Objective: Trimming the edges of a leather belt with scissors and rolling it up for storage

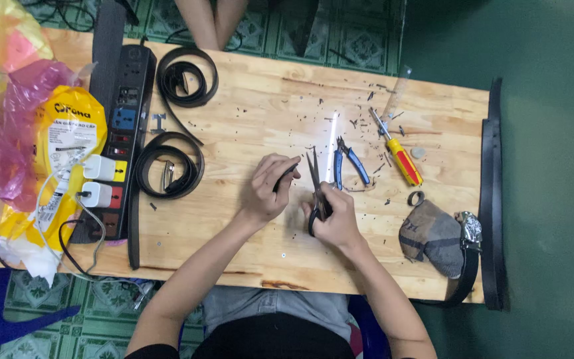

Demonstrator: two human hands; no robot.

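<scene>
My left hand (268, 186) pinches a small dark strip of belt material (287, 175) over the wooden table (247, 113). My right hand (335, 216) grips black-handled scissors (315, 183), blades pointing up and slightly apart, right next to the strip's end. Small dark offcuts lie scattered on the wood around both hands.
Blue-handled pliers (348, 163) and a yellow-and-red screwdriver (398, 154) lie to the right. Two coiled black belts (179, 83) (169, 166) sit left, beside a black power strip (119, 133) with white plugs. A grey cloth (433, 236), a belt buckle (471, 229) and plastic bags (14, 100) flank the table.
</scene>
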